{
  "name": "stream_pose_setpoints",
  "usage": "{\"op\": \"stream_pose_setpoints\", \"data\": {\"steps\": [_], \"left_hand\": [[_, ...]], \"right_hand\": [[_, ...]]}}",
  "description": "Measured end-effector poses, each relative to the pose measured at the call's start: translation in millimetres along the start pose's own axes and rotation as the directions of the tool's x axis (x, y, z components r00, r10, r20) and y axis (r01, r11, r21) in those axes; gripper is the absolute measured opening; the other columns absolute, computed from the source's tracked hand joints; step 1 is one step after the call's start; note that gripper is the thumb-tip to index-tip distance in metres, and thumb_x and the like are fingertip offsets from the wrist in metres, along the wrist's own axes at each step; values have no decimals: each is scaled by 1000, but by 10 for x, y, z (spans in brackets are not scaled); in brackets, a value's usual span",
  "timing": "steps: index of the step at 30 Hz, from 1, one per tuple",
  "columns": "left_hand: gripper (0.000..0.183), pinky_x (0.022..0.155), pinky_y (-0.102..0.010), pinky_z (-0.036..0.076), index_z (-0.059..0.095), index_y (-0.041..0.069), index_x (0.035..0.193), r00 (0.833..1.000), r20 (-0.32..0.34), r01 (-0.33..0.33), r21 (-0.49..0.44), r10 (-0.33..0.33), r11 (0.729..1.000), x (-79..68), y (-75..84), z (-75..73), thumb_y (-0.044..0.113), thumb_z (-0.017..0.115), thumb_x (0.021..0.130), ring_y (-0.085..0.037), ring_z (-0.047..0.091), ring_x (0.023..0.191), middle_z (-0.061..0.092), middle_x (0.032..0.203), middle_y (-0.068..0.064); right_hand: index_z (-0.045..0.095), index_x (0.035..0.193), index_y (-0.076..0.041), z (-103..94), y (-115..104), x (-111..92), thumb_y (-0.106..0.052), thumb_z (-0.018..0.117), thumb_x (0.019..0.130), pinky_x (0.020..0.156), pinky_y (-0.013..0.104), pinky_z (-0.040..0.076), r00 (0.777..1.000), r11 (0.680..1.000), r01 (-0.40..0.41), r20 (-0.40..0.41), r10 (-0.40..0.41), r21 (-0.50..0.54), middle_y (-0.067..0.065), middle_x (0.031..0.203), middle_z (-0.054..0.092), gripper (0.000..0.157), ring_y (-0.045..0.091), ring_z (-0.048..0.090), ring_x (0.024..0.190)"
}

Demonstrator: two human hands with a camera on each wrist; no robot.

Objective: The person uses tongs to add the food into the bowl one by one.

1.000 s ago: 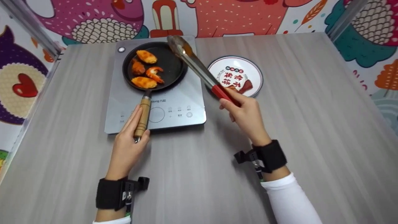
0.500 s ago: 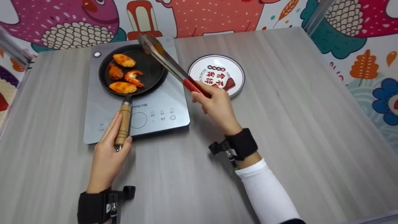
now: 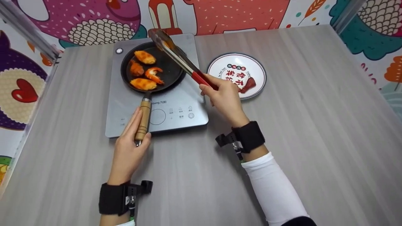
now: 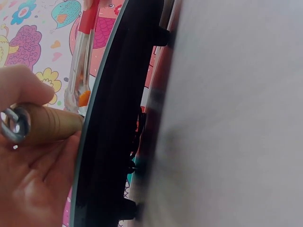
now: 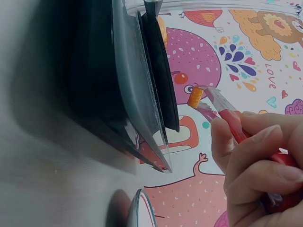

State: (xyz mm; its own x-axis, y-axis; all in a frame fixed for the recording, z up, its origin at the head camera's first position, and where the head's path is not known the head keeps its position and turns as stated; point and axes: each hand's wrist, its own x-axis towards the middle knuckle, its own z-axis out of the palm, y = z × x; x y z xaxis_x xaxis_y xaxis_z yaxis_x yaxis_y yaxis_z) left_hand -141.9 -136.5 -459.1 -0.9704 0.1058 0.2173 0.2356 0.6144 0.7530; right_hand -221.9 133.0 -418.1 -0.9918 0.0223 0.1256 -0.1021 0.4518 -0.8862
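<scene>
My left hand (image 3: 128, 153) holds the wooden handle (image 3: 144, 116) of a small black frying pan (image 3: 172, 70), its thumb on the right side and fingers along the left. In the pan lie two orange-yellow oval pieces (image 3: 143, 83), a reddish-brown chunk (image 3: 137, 68) and a shrimp (image 3: 154, 75). My right hand (image 3: 226, 99) grips metal tongs (image 3: 185, 62) by their red handles, with the tips above the pan's far right part. Between those tips is an orange block-like piece (image 5: 195, 98), clearest in the right wrist view; its kind cannot be told.
The pan sits on a silver induction cooker (image 3: 125, 108) with a control panel at the front. Right of it stands a white plate (image 3: 216, 67) with a dark red piece (image 3: 249, 85) near its front edge. A cartoon-printed wall (image 3: 238, 15) borders the grey table (image 3: 314, 125) behind.
My right hand and the tongs have moved left, bringing the tips further over the pan. The left hand stays on the handle, and the head view swung and came back.
</scene>
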Motion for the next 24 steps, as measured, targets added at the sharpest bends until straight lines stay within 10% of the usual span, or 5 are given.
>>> {"op": "stream_pose_setpoints", "data": {"steps": [24], "left_hand": [[68, 101, -42, 29, 26, 30, 141, 1000, 17, 6, -13, -5, 1000, 3, 15, -9, 14, 59, 84, -17, 26, 128, 21, 146, 9]], "right_hand": [[57, 122, -19, 145, 11, 148, -25, 62, 84, 39, 25, 42, 999, 1000, -8, 40, 8, 6, 0, 71, 66, 39, 27, 56, 49]]}}
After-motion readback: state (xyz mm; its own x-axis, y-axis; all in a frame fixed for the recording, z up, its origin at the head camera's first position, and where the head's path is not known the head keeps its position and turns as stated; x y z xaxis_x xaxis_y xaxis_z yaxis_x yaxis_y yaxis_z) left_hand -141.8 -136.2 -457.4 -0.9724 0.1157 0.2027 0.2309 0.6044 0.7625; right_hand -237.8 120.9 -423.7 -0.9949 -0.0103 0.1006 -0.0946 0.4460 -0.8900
